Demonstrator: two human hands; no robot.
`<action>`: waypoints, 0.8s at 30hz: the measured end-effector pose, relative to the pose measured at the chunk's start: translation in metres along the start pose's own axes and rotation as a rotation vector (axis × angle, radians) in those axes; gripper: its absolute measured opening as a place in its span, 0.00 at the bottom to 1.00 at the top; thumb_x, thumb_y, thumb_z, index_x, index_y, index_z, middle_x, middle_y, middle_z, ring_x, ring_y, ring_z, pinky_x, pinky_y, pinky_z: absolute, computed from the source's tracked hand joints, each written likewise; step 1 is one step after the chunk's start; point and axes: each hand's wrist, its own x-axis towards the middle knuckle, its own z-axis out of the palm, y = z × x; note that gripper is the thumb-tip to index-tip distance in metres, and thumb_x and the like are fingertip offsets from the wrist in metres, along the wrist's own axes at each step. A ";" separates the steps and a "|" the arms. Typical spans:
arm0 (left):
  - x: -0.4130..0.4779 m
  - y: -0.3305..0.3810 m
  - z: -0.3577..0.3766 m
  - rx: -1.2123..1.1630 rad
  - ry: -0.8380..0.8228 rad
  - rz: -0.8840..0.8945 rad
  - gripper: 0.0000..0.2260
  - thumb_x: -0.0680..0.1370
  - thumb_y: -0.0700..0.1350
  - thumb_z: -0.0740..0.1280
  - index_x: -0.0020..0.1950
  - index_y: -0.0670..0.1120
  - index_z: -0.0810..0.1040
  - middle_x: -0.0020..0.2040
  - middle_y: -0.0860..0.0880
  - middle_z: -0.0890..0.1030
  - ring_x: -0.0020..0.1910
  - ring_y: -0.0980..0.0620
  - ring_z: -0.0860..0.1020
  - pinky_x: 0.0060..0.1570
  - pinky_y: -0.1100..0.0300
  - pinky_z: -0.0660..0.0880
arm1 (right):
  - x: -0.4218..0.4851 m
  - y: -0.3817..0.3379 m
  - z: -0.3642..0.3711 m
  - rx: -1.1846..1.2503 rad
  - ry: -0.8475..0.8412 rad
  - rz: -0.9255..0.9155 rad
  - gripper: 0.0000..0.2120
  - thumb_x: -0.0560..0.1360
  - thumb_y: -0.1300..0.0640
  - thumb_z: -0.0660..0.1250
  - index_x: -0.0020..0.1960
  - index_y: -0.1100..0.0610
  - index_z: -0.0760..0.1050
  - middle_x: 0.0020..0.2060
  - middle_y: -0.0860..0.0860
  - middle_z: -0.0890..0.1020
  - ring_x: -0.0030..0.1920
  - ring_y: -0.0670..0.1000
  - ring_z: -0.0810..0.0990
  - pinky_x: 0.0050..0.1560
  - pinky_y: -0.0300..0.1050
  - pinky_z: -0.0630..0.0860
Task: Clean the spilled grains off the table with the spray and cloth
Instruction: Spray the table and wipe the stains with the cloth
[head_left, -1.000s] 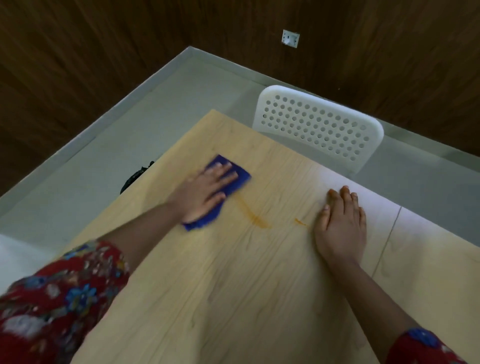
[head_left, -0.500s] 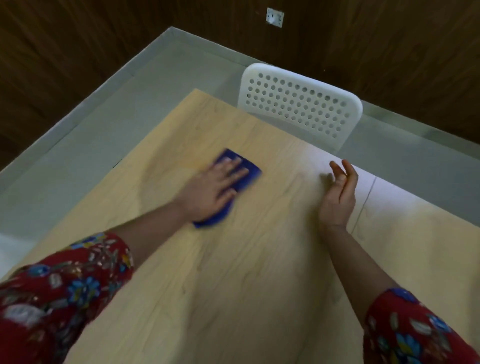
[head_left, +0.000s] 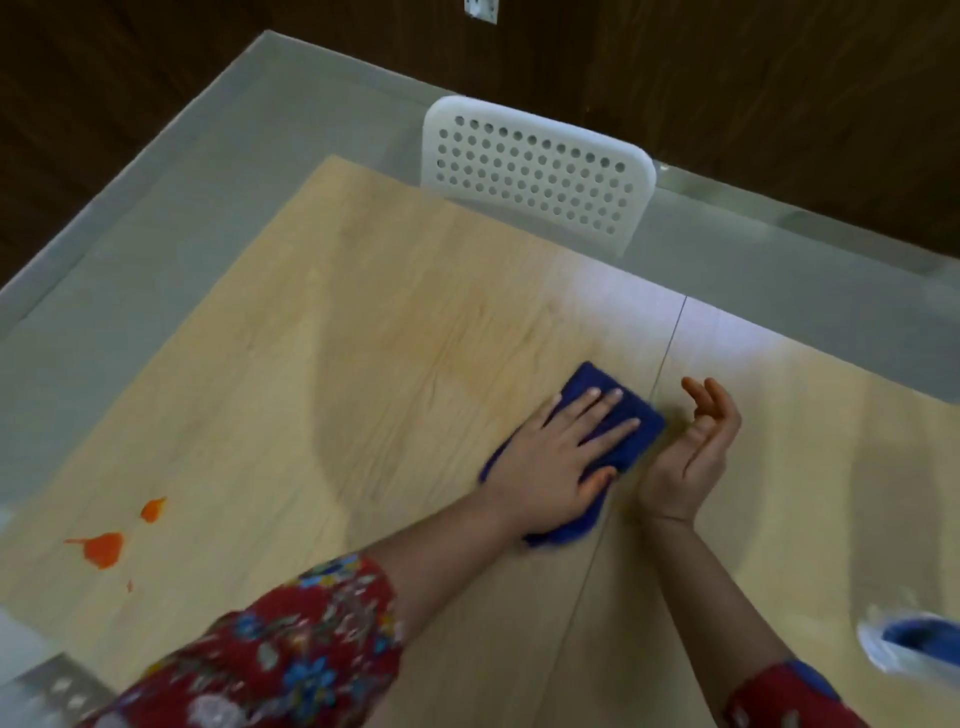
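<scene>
The blue cloth (head_left: 589, 379) lies flat on the wooden table (head_left: 415, 338), just on the left of the seam (head_left: 670, 343) between the two tabletop panels, its far right corner almost touching that line. It looks soft, light and limp, folded into a thick pad, so it should slide easily under pressure but bunch up if pulled by an edge; a flat palm over its middle seems the surest hold. Its long axis runs diagonally, from the near end by the wrist up toward the seam. The left hand (head_left: 561, 457) presses down on it with fingers straight and slightly spread. The right hand (head_left: 696, 447) stands on its edge just across the seam, palm toward the cloth, fingers loosely cupped and holding nothing, probably to catch what is swept over. Orange blotches (head_left: 104, 548) sit well left of the seam, not yet wiped.
</scene>
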 end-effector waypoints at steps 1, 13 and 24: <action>-0.016 -0.014 0.000 -0.012 0.017 -0.012 0.26 0.82 0.58 0.50 0.79 0.57 0.51 0.80 0.53 0.48 0.78 0.53 0.47 0.76 0.52 0.44 | 0.000 0.000 0.000 -0.002 -0.018 0.004 0.16 0.82 0.57 0.48 0.67 0.53 0.65 0.62 0.58 0.77 0.63 0.51 0.76 0.65 0.41 0.69; -0.036 0.025 0.012 0.001 -0.002 -0.173 0.26 0.81 0.57 0.47 0.79 0.56 0.47 0.80 0.50 0.44 0.79 0.51 0.43 0.76 0.47 0.45 | -0.004 -0.013 0.004 -0.092 -0.142 0.029 0.20 0.82 0.53 0.48 0.68 0.61 0.67 0.63 0.54 0.77 0.64 0.49 0.75 0.66 0.39 0.69; -0.067 -0.169 -0.045 0.014 0.132 -0.835 0.25 0.83 0.57 0.47 0.79 0.56 0.47 0.80 0.52 0.45 0.79 0.51 0.46 0.75 0.45 0.50 | -0.075 -0.045 0.062 -0.226 -0.453 0.010 0.19 0.82 0.54 0.51 0.67 0.59 0.71 0.63 0.54 0.75 0.66 0.50 0.71 0.69 0.41 0.65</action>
